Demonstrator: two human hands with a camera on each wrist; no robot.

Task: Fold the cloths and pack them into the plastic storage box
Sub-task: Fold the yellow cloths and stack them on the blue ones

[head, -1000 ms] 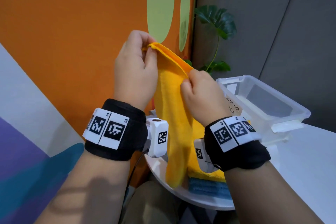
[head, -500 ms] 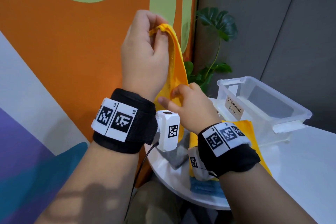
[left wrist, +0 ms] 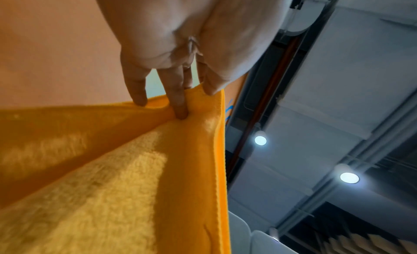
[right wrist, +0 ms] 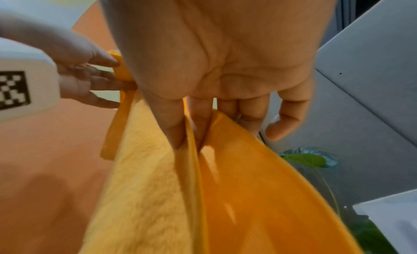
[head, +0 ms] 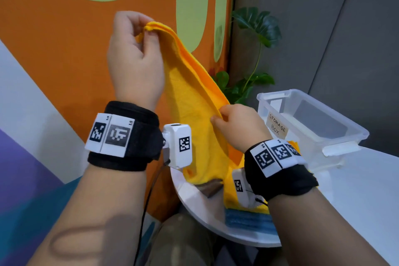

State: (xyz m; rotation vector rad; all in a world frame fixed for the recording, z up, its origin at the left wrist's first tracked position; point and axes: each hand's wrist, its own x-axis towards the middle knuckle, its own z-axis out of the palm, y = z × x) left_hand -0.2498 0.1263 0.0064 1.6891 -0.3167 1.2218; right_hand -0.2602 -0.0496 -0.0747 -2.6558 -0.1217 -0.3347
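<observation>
The yellow cloth (head: 194, 101) is now stretched aslant above the bench (head: 356, 190). One corner is pinched high in the left hand (head: 135, 58); the right hand (head: 239, 125), lowered along the edge since a moment ago, pinches it farther down. An edge is being drawn taut for folding. The plastic storage box (head: 336, 136) holds no cloth yet.

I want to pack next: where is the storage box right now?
In the head view the storage box sits on the white table at the right, just beyond the right hand and beside the plant.
</observation>
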